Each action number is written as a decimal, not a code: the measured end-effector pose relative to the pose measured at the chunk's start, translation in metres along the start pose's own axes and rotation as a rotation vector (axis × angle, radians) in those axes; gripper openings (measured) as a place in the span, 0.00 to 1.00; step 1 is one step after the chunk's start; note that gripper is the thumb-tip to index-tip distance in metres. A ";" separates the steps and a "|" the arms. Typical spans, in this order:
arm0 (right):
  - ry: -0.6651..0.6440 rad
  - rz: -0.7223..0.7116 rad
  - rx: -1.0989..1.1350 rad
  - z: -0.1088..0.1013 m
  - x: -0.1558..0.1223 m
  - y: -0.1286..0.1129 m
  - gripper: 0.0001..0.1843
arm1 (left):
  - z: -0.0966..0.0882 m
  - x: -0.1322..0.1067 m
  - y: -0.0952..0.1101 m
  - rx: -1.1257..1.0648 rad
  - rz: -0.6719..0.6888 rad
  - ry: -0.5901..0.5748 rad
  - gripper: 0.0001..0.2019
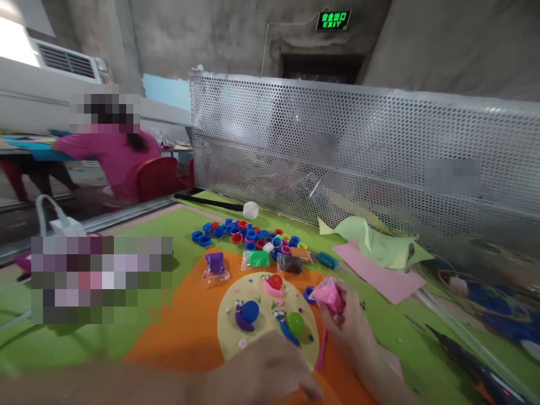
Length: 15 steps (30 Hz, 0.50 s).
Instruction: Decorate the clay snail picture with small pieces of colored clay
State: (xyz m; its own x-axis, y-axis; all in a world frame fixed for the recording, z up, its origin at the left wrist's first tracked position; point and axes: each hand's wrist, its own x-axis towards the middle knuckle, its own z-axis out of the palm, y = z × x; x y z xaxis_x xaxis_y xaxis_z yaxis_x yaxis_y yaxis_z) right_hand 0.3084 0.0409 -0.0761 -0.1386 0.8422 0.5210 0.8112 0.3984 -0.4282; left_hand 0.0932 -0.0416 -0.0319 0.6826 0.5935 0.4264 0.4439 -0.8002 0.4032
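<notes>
In my right hand [343, 318] is a clear packet of pink modelling clay [329, 295], pinched between thumb and fingers. My left hand [274, 368] reaches across the near edge of a round cream board [228, 292]; motion smears its fingers, so their grip is unclear. Three clay snails decorate the board: a purple one with a blue shell [250, 311], a blue one with a green shell [296, 324] and a pink one with a red shell [275, 282]. A pink modelling tool [323, 350] lies between the board and my right wrist.
Behind the board are several small blue and coloured rings [251, 234] and packets of green [258, 259], purple [215, 262] and dark clay [289, 263]. Pink paper [379, 270] and a glue gun [468, 360] lie right. A perforated metal panel [358, 140] borders the table; a person [112, 152] sits far left.
</notes>
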 end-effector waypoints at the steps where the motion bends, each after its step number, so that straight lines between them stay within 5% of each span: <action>1: 0.038 -0.048 0.020 -0.003 -0.001 -0.003 0.16 | -0.003 0.003 -0.003 -0.010 -0.093 0.078 0.08; 4: 0.105 -0.222 0.067 -0.013 -0.008 -0.021 0.13 | -0.009 0.007 -0.010 0.024 -0.263 0.157 0.20; 8: 0.052 -0.480 0.094 -0.023 -0.022 -0.048 0.17 | -0.009 0.004 -0.011 0.144 -0.133 0.095 0.17; 13: -0.159 -0.479 0.369 -0.030 -0.022 -0.057 0.13 | -0.004 -0.002 -0.017 0.337 0.033 0.074 0.23; 15: -0.267 -0.466 0.473 -0.033 -0.017 -0.059 0.20 | 0.002 -0.003 -0.023 0.391 0.102 0.046 0.23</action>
State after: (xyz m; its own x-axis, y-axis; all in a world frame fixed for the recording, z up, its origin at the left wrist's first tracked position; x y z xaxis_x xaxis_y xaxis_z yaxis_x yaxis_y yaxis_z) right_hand 0.2817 -0.0087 -0.0350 -0.5941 0.5824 0.5549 0.3091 0.8021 -0.5109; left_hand 0.0821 -0.0254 -0.0438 0.7121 0.5053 0.4874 0.5684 -0.8225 0.0222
